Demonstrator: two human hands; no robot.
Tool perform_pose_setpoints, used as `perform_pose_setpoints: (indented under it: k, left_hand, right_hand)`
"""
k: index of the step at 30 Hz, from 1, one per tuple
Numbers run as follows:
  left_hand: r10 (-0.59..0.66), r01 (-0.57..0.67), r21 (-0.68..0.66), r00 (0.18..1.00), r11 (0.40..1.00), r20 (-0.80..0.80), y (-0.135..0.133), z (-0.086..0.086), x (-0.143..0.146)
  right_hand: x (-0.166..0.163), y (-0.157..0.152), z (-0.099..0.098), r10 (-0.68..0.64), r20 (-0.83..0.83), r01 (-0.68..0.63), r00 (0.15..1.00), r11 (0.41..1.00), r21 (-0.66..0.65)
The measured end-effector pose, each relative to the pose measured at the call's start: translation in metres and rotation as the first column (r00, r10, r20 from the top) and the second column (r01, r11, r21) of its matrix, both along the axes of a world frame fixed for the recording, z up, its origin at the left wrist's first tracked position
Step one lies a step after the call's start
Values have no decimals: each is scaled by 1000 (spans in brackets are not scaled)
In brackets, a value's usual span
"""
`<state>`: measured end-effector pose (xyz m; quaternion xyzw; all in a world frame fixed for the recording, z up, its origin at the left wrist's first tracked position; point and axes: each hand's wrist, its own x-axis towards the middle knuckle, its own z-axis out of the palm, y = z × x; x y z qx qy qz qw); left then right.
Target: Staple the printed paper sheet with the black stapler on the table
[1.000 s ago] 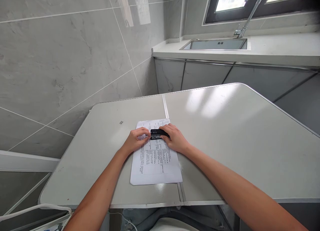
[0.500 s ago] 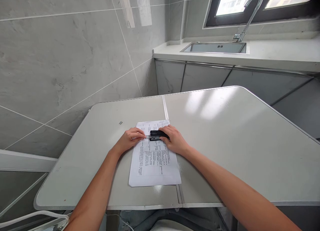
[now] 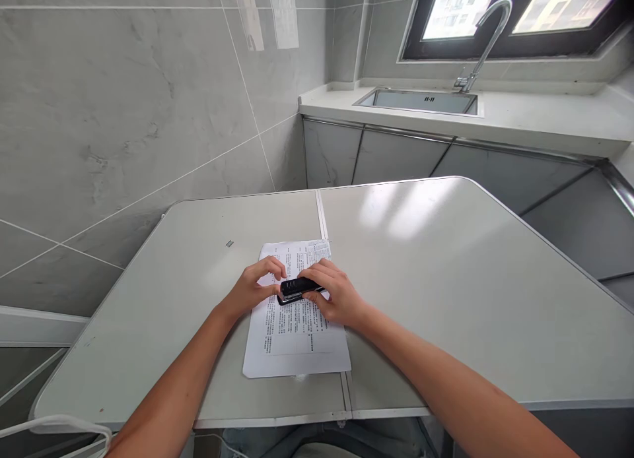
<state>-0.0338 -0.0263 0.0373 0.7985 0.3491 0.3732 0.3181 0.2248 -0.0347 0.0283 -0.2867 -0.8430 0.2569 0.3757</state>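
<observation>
A black stapler (image 3: pixel 297 288) is in my right hand (image 3: pixel 337 293), fingers over its top and thumb along its lower side. Its front end points left, and the stapler is held over the printed sheets (image 3: pixel 297 362). My left hand (image 3: pixel 257 283) is at that front end, thumb tip against or very close to it. The left fingers are curved and apart from the thumb, with nothing visible between them. Whether the stapler rests on the paper I cannot tell.
The sheets lie on a pale folding table (image 3: pixel 421 299) with a metal seam (image 3: pixel 321 214). A small grey strip, apparently staples (image 3: pixel 229 243), lies beyond my left hand. Behind are a sink (image 3: pixel 421 101), a faucet (image 3: pixel 488 42) and a tiled wall (image 3: pixel 148 101).
My left fingers have let go of the thin metal part sticking out of the stapler's front, which no longer shows. The stapler has come nearer and tilted slightly, and the view has shifted.
</observation>
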Motion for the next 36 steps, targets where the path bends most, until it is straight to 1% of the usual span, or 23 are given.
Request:
perform_pose_setpoints:
  k: [1,2,3,4,5,6,7,8,9,10,11,13,14,15,17,19,20,23,26,29,33,36]
  left_hand:
    - [65,-65,37,998,997,-9,0,1,2]
    - [171,-169,82,985,982,-10,1,2,4]
    - [293,-290,126,956,949,-4,1,2,8]
    - [395,-389,160,919,907,-1,0,3,12]
    - [448,-438,181,894,881,-17,-1,2,16]
    - [440,-422,196,896,885,-61,-3,1,21]
    - [378,-348,204,916,915,-135,-5,-2,26]
    - [290,-247,204,931,947,-222,-7,-5,30]
    - [210,-154,196,928,968,-308,-9,-9,35]
    - [158,-92,187,912,978,-378,-11,-14,39]
    - [137,-64,180,892,982,-431,-12,-19,42]
    - [145,-74,163,861,984,-487,-13,-30,46]
    - [158,-93,155,855,984,-494,-13,-34,47]
    - [170,-111,147,853,983,-493,-13,-38,48]
    - [199,-149,141,859,979,-472,-12,-44,47]
    - [219,-171,146,867,974,-448,-12,-45,47]
    - [226,-177,149,870,973,-439,-12,-45,47]
    - [230,-179,156,869,971,-438,-14,-43,48]
    - [223,-161,168,849,973,-478,-14,-40,49]
    - [218,-150,172,831,974,-512,-15,-36,49]
    - [229,-166,163,808,973,-543,-14,-29,49]
    - [239,-171,171,787,970,-568,-13,-26,48]
  right_hand:
    - [1,2,1,-20,15,19,1000,1000,4]
    - [2,5,2,-71,14,71,997,997,3]
    - [5,10,4,-154,-3,154,988,988,-9]
    - [9,15,5,-261,-29,260,965,965,-32]
    - [16,22,7,-374,-51,371,926,927,-57]
    - [24,29,8,-470,-59,466,881,882,-69]
    - [34,37,10,-539,-47,536,841,842,-59]
    - [46,44,11,-582,-26,581,813,813,-29]
    - [58,51,13,-602,-6,602,798,798,7]
    - [71,58,13,-607,9,606,795,795,27]
    - [84,64,14,-604,22,604,797,797,18]
    - [106,73,13,-574,72,578,816,814,-52]
    - [115,76,12,-532,113,542,839,835,-93]
    - [122,78,11,-464,161,485,871,864,-132]
    - [130,80,9,-274,236,323,932,925,-201]
    - [130,79,9,-122,248,187,961,949,-255]
    - [129,78,10,-86,238,151,967,952,-266]
    - [125,75,14,-48,221,104,974,963,-248]
    - [125,74,17,0,231,58,973,968,-244]
    - [128,76,14,29,216,31,976,963,-266]
    - [131,80,9,139,157,-95,978,960,-262]
    - [131,80,10,226,155,-178,962,945,-275]
